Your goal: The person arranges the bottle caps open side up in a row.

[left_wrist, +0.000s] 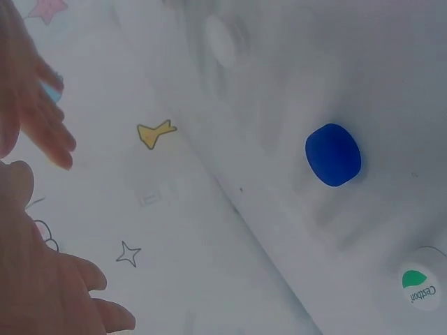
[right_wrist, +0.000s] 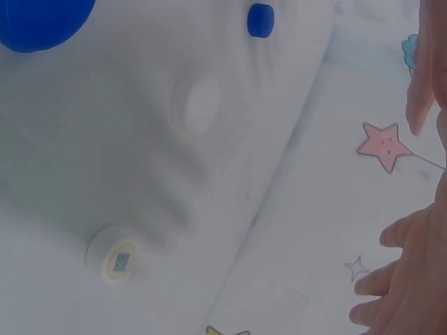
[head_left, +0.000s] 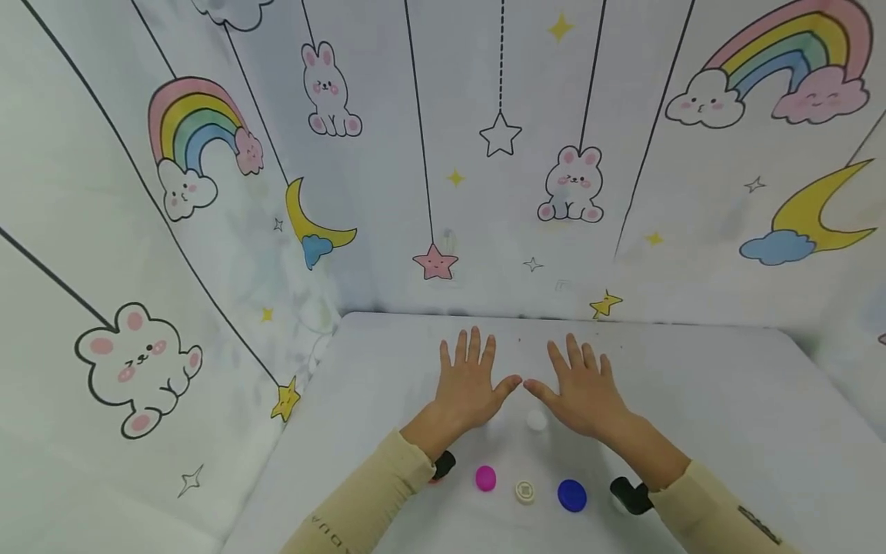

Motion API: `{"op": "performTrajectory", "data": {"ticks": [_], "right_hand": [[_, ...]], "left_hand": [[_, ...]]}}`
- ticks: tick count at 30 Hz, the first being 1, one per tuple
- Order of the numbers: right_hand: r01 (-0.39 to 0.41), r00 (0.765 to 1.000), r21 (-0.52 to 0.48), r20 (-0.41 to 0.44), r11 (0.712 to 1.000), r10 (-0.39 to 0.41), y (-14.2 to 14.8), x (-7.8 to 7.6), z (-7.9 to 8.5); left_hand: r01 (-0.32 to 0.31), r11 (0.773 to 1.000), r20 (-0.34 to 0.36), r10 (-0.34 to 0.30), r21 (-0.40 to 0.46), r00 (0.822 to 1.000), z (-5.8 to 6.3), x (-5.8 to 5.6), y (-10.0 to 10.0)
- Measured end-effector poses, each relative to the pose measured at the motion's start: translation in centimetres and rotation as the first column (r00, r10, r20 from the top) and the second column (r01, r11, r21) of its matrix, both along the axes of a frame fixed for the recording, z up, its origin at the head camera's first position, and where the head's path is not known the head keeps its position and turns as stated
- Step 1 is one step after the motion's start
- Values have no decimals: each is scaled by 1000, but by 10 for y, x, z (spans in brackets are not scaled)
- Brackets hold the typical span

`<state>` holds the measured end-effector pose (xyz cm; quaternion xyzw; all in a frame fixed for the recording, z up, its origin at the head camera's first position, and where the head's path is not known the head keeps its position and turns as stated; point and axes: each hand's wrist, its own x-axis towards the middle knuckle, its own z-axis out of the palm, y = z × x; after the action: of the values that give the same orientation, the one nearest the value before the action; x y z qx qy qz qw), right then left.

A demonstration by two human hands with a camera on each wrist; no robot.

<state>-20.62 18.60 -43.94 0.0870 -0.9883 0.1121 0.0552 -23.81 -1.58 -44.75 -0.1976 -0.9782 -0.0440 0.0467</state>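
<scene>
In the head view my left hand (head_left: 471,388) and right hand (head_left: 584,396) are held out over the white table, backs up, fingers straight and spread. Their thumb tips nearly meet, and neither hand holds anything. Finger shadows fall on the table in both wrist views. Just below the thumbs lies a white bottle cap (head_left: 536,420). Nearer the front are a magenta cap (head_left: 486,478), a cream cap with a square mark (head_left: 524,492) and a blue cap (head_left: 572,495). A white cap with a green logo (left_wrist: 422,286) shows in the left wrist view.
Dark wrist devices (head_left: 631,496) partly cover small things beneath them. A smaller blue cap (right_wrist: 260,21) appears in the right wrist view. Behind the table (head_left: 734,400) hangs a white cloth (head_left: 388,177) printed with rainbows, moons, stars and bunnies.
</scene>
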Motion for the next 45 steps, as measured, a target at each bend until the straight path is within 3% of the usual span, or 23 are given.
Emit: {"op": "performTrajectory", "data": {"ticks": [13,22,28,37,45], "right_hand": [[-30,999,-73,-24,997,29,-1,9,-1],[-60,998,-43,-29,997,59,-1,17,-10],[-58,998,-53,-30,997,56,-1,20,-12],[-59,998,-86,-26,995,57,-9,22,-22],[-98,993,-155,-83,983,86,-27,24,-27]], "left_hand": [[58,992,-79,-49,113,996,5,10,-9],[51,997,-38,-49,60,998,7,24,-18],[63,995,-51,-59,81,997,5,32,-26],[40,995,-6,-40,95,999,-3,36,-42],[69,979,-66,-57,190,996,-16,45,-70]]}}
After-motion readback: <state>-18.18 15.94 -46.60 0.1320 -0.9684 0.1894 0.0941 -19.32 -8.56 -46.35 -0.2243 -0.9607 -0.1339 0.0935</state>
